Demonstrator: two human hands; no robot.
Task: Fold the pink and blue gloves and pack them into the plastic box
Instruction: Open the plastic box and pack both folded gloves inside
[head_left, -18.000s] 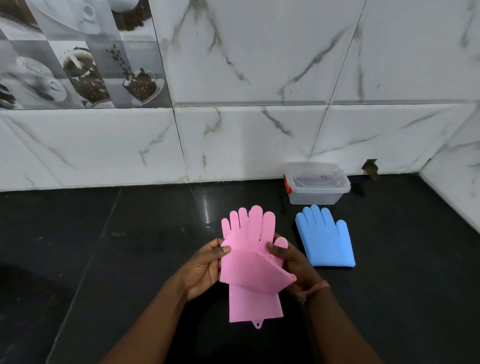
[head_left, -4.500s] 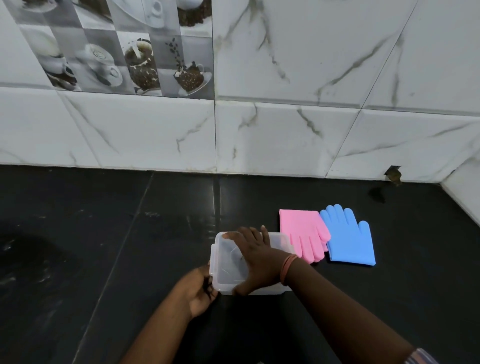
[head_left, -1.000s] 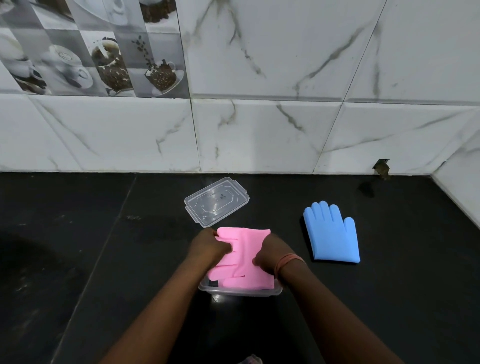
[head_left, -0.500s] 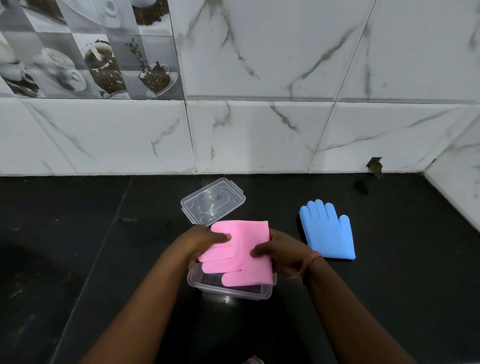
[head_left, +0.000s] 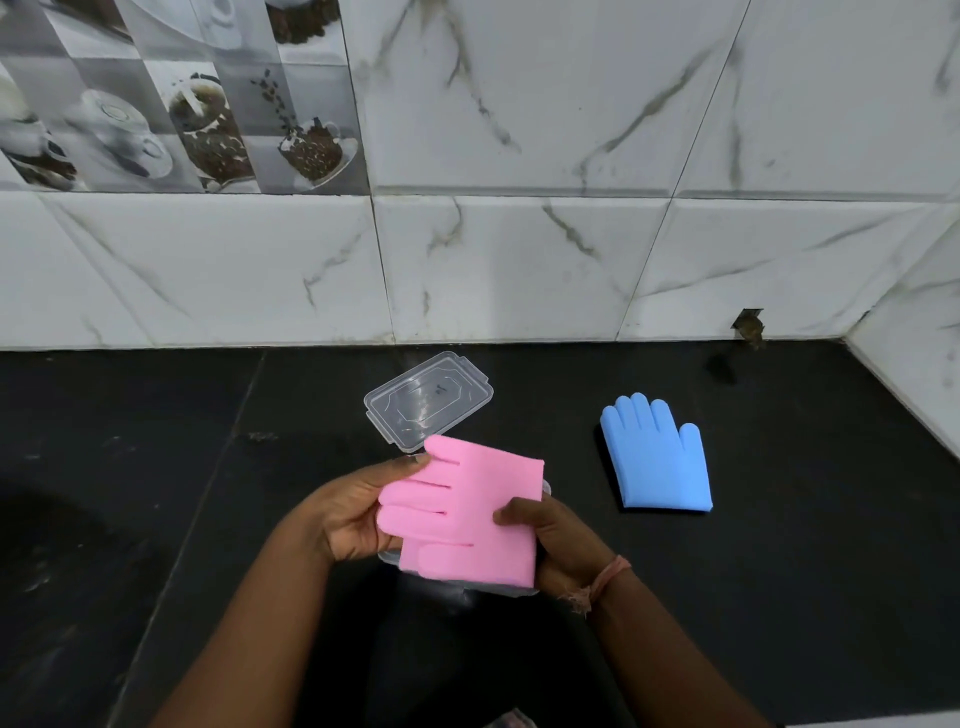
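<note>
The folded pink glove (head_left: 470, 512) is held flat just above the clear plastic box (head_left: 504, 590), which it almost entirely hides. My left hand (head_left: 353, 512) grips the glove's finger end on the left. My right hand (head_left: 556, 545) pinches its right edge, thumb on top. The folded blue glove (head_left: 657, 460) lies flat on the black counter to the right, fingers pointing away from me. The box's clear lid (head_left: 428, 400) lies loose on the counter behind the pink glove.
A white marble-tiled wall (head_left: 519, 260) runs along the back of the black counter (head_left: 156, 519), and a side wall closes the far right corner. A small dark hole (head_left: 748, 325) sits at the wall's base, back right.
The pink glove has been lifted a little higher off the box and turned slightly, its fingers now pointing left. The blue glove and the lid have stayed put.
</note>
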